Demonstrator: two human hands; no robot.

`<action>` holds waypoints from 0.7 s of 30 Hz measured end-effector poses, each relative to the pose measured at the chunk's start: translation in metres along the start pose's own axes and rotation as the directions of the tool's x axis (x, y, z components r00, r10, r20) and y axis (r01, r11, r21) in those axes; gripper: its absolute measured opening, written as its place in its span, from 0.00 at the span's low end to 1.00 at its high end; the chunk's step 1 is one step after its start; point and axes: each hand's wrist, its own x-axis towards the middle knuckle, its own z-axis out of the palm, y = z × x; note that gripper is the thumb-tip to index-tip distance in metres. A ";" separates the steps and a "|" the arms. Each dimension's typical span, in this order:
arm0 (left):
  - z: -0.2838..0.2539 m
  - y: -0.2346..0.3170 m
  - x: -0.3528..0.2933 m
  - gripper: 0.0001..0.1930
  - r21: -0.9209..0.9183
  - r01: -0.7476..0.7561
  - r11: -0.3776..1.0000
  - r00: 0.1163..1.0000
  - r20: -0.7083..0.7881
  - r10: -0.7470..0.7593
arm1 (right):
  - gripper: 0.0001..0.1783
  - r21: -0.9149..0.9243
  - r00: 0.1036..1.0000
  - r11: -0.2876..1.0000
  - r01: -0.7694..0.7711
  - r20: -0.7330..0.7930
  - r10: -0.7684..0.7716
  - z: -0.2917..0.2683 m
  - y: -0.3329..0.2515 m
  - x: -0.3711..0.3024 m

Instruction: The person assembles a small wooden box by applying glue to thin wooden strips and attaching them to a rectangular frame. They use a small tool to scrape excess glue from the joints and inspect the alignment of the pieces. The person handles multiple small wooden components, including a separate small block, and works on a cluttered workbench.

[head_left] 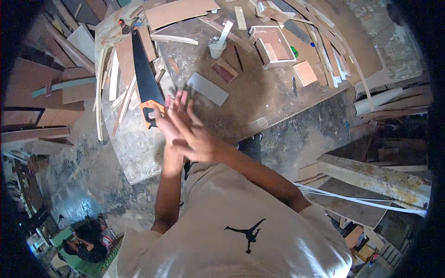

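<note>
My two hands are brought together in front of me, palm against palm, above the table's near edge. My left hand point(168, 129) is underneath with its fingers stretched forward, partly covered by the other. Across it lies my right hand point(197, 138), its fingers straight and slightly spread. No object shows between the palms. A handsaw point(143, 72) with a dark blade and an orange and black handle rests on the table just left of my fingers. My left thumb overlaps the handle in view, without visibly gripping it. Beyond my fingertips lies a flat grey rectangular piece point(208, 89).
On the worktable point(259, 109) stand a small open wooden box point(273, 45), a plastic cup point(217, 48) with a pale stick in it, and a small reddish tray-like piece point(225, 70). Wood strips point(115, 76) lie at left. A person point(88, 241) sits at lower left.
</note>
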 end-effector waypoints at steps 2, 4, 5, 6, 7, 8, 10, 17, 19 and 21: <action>-0.017 0.000 0.012 0.33 -0.045 0.048 0.998 0.997 0.058 -0.045 | 0.55 -0.072 0.994 0.992 -0.102 -0.051 0.099 0.002 0.016 0.005; -0.011 0.004 0.012 0.33 -0.014 -0.007 1.000 1.000 0.001 0.007 | 0.55 -0.051 0.995 0.994 -0.096 0.010 0.096 0.002 0.002 -0.008; 0.001 0.006 0.008 0.33 0.008 -0.063 0.998 0.995 -0.079 0.063 | 0.55 -0.050 0.995 0.994 -0.093 0.042 0.095 -0.004 -0.012 -0.013; -0.004 0.007 0.015 0.34 -0.005 -0.130 0.991 0.991 -0.024 0.130 | 0.54 -0.016 0.997 0.999 -0.040 0.072 0.041 -0.011 -0.025 -0.016; -0.003 0.010 0.018 0.36 -0.026 -0.142 0.990 0.990 0.014 0.143 | 0.54 0.100 0.995 0.994 -0.032 0.092 0.023 -0.011 -0.029 -0.019; -0.002 0.005 0.016 0.36 -0.013 -0.124 0.992 0.991 0.046 0.125 | 0.54 0.143 0.999 0.990 -0.012 0.045 0.005 -0.014 -0.029 -0.017; 0.008 -0.009 0.009 0.37 0.034 -0.057 0.998 0.996 0.072 0.054 | 0.53 0.064 1.000 0.998 -0.009 -0.008 0.010 -0.020 -0.017 -0.007; 0.013 -0.015 0.034 0.34 -0.037 -0.164 0.986 0.985 0.044 0.166 | 0.53 0.020 0.995 0.996 -0.085 -0.052 0.086 -0.023 -0.005 -0.018; 0.017 -0.013 0.036 0.33 0.003 -0.261 0.965 0.960 0.104 0.259 | 0.52 0.169 0.996 0.981 -0.092 0.002 0.093 -0.034 -0.023 -0.026; 0.026 -0.025 0.029 0.34 0.001 -0.142 0.990 0.980 0.140 0.140 | 0.51 0.133 0.998 0.991 -0.034 -0.055 0.042 -0.044 -0.021 -0.020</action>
